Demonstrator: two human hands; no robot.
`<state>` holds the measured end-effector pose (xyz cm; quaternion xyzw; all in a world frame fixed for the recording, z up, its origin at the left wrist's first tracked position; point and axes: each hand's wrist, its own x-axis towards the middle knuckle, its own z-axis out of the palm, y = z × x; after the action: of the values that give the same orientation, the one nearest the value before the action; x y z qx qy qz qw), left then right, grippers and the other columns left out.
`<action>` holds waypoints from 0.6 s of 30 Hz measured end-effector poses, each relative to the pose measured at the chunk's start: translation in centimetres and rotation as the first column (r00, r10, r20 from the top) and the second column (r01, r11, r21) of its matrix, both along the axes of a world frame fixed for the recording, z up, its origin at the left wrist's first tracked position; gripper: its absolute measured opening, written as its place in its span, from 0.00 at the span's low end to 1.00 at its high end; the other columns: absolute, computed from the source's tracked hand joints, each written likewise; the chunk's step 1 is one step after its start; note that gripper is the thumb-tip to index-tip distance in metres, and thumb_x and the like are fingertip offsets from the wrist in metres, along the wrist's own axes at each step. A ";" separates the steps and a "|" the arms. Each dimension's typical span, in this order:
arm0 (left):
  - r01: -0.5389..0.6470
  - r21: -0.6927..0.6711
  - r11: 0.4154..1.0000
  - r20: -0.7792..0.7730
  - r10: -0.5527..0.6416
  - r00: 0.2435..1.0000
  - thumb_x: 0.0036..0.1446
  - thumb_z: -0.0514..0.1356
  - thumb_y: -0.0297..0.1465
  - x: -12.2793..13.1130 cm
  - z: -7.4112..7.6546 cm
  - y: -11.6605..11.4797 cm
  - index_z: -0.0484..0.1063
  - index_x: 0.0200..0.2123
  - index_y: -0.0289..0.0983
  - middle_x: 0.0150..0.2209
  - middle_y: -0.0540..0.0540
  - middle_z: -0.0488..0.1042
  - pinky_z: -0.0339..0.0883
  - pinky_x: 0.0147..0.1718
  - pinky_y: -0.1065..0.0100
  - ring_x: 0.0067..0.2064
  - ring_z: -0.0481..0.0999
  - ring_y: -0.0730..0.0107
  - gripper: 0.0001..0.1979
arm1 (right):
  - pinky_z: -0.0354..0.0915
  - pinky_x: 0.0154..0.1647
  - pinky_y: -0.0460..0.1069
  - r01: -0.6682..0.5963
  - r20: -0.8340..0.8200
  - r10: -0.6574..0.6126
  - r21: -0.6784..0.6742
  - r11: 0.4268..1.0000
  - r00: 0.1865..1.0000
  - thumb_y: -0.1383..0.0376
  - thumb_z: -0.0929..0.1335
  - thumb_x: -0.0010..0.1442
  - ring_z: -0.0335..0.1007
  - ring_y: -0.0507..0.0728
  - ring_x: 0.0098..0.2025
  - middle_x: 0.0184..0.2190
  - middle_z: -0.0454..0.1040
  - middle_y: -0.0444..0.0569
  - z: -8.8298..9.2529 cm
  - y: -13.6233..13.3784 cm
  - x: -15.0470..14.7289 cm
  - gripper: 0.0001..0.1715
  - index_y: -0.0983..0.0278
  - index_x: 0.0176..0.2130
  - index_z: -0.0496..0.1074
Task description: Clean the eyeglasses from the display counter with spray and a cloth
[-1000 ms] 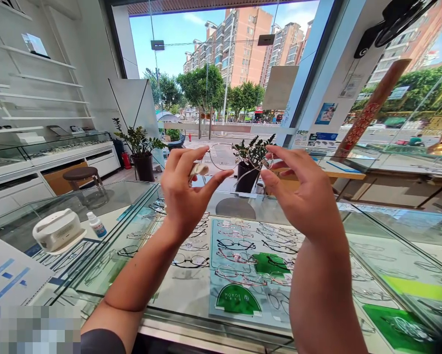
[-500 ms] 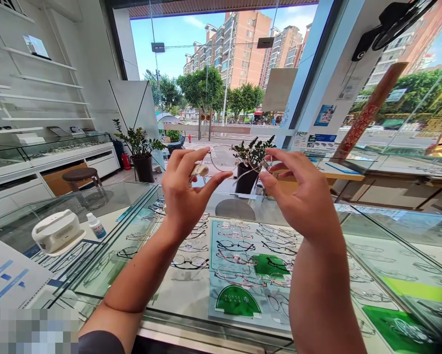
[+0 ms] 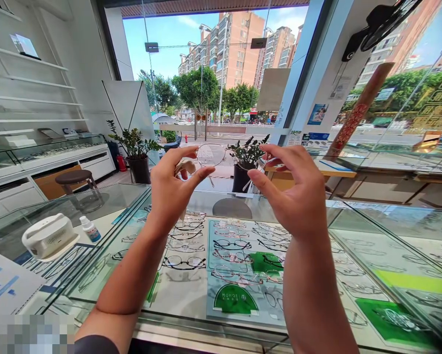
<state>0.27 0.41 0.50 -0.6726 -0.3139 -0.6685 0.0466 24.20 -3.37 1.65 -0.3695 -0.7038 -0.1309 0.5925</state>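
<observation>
Fingers of my left hand (image 3: pixel 173 179) and right hand (image 3: pixel 298 184), moderately parted, hold one pair of round, thin-rimmed clear spectacles (image 3: pixel 211 156) by its ends, in open air above the glass display case (image 3: pixel 184 301). Beyond its far edge, two dark-potted green plants (image 3: pixel 139 168); at its left, one white bottle (image 3: pixel 90 229).

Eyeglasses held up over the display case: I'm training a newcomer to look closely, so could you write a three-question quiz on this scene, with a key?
1. Multiple choice: where does the spray bottle stand?
A. On the stool
B. Beside the white device
C. On a wall shelf

2. True or false: the left hand and the right hand both hold the eyeglasses.

3. Fill in: the pale, crumpled item is in the ____ hand.

Key:
1. B
2. True
3. left
</observation>
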 end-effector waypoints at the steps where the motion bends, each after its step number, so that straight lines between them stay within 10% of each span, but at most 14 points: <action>1: -0.001 -0.003 1.000 0.003 0.001 1.000 0.58 0.76 0.42 0.0 0.0 0.0 0.82 0.51 0.44 0.47 0.43 0.85 0.72 0.30 0.65 0.39 0.81 0.67 0.20 | 0.77 0.52 0.64 0.001 0.000 -0.001 0.001 1.000 1.000 0.53 0.73 0.68 0.78 0.65 0.47 0.48 0.79 0.53 0.0 0.0 0.0 0.23 0.56 0.59 0.79; 18: -0.030 0.028 0.999 0.038 0.029 0.999 0.59 0.76 0.42 0.4 -0.3 0.2 0.80 0.57 0.46 0.52 0.42 0.84 0.74 0.33 0.64 0.38 0.80 0.68 0.24 | 0.78 0.54 0.66 0.008 -0.011 -0.007 0.028 1.000 1.000 0.56 0.74 0.68 0.79 0.66 0.50 0.51 0.79 0.54 -0.1 0.4 -0.3 0.23 0.55 0.60 0.78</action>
<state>0.63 0.56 0.16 -0.6544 -0.3150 -0.6848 0.0600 23.92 -2.93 1.53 -0.3646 -0.6973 -0.1408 0.6009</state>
